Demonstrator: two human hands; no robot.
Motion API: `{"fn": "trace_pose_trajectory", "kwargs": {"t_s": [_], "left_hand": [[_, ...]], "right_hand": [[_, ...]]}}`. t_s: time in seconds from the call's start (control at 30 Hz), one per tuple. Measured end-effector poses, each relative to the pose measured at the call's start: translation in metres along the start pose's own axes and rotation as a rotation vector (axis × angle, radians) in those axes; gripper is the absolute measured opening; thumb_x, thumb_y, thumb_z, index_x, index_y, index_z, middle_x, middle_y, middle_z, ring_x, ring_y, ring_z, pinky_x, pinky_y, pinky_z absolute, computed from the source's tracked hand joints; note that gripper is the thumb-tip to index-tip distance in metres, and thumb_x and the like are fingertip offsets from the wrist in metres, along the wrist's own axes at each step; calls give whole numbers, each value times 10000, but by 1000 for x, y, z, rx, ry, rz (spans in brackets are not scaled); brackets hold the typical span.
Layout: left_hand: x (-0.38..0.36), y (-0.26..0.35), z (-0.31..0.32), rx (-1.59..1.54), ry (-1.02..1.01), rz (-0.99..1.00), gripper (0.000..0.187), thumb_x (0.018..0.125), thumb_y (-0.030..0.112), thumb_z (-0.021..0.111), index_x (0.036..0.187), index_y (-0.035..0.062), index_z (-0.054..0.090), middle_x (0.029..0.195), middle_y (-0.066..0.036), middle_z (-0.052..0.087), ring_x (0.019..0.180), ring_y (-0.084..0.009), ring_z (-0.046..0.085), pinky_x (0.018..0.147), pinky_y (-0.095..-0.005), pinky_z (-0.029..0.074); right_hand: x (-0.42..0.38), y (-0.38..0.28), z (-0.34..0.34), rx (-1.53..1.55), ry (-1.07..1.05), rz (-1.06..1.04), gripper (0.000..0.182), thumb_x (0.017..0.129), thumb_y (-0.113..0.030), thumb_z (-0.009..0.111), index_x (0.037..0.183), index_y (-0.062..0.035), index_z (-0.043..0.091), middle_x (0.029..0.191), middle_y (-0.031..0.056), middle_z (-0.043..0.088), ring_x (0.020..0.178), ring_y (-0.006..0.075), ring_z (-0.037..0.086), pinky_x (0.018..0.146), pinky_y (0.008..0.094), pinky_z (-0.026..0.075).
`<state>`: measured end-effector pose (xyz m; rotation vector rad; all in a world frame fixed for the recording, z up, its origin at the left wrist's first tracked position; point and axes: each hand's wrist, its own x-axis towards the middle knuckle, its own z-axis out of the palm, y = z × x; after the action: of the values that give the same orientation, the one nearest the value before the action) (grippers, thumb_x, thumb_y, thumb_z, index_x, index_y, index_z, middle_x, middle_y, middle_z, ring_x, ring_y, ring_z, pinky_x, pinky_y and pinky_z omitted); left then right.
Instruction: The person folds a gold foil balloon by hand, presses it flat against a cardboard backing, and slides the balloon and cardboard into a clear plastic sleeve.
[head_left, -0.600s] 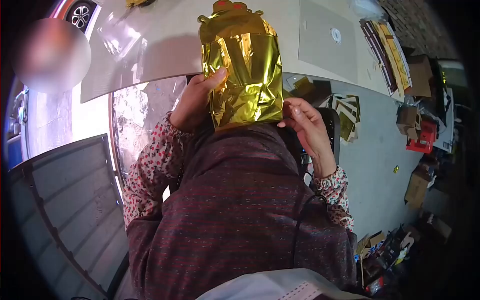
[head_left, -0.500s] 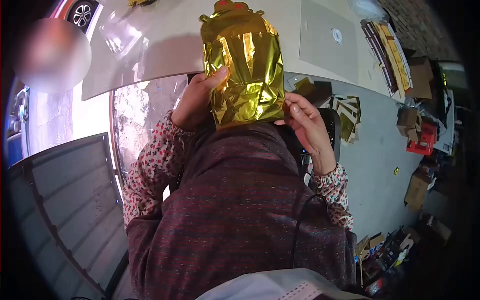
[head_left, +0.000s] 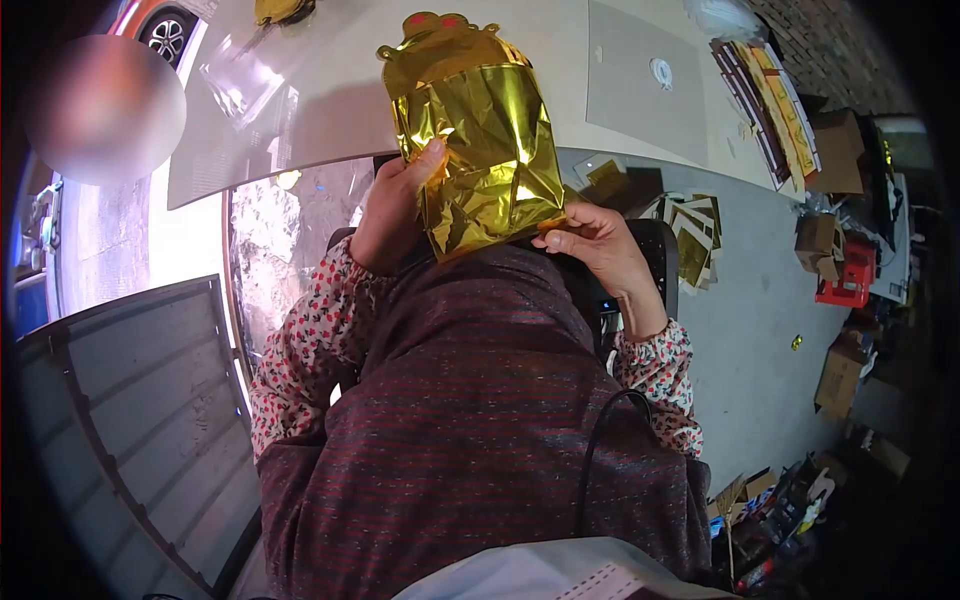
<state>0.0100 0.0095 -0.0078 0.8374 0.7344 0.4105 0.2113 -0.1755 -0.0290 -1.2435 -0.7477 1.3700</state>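
Observation:
A crinkled gold foil bag [head_left: 485, 150] with a shaped top stands upright in front of me, over the near edge of the white table [head_left: 340, 110]. My left hand [head_left: 395, 210] grips its left side, thumb pressed on the front. My right hand [head_left: 590, 245] pinches the bag's lower right corner between thumb and fingers. Both arms wear flowered sleeves.
Clear plastic sleeves [head_left: 240, 80] and a gold piece [head_left: 280, 10] lie on the table's left. A grey sheet [head_left: 640, 80] and stacked gold cards [head_left: 775, 100] lie to the right. Cardboard boxes [head_left: 840, 370] and a red box [head_left: 845, 275] clutter the floor.
The gold bag has tilted and shifted slightly left. My right hand has closed onto its lower right corner, where before its fingers were only beside the bag.

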Motion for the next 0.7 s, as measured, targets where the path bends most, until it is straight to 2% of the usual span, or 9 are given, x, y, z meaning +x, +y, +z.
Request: {"fn": "trace_pose_trajectory", "kwargs": {"t_s": [0.17, 0.47, 0.7], "left_hand": [[-4, 6, 9, 34, 49, -9, 400, 1058, 308, 510, 1190, -58, 602, 1101, -107, 677, 938, -157, 677, 832, -291, 550], [-1, 1, 2, 66, 19, 6, 423, 1053, 339, 511, 1169, -56, 609, 1097, -104, 676, 934, -149, 676, 829, -288, 543], [-4, 4, 7, 12, 4, 24, 440, 1058, 352, 491, 1150, -58, 623, 1073, -91, 688, 934, -135, 667, 827, -285, 533]], "right_hand": [[2, 7, -1, -19, 33, -73, 149, 954, -84, 683, 1061, 18, 703, 908, 37, 727, 855, 95, 685, 795, 233, 539], [4, 14, -3, -34, 84, -62, 137, 968, -101, 670, 1023, 19, 707, 887, 47, 719, 822, 98, 686, 751, 223, 534], [6, 2, 8, 73, 173, -60, 186, 987, -176, 662, 982, 5, 704, 848, 28, 699, 820, 88, 674, 715, 227, 518]]}}
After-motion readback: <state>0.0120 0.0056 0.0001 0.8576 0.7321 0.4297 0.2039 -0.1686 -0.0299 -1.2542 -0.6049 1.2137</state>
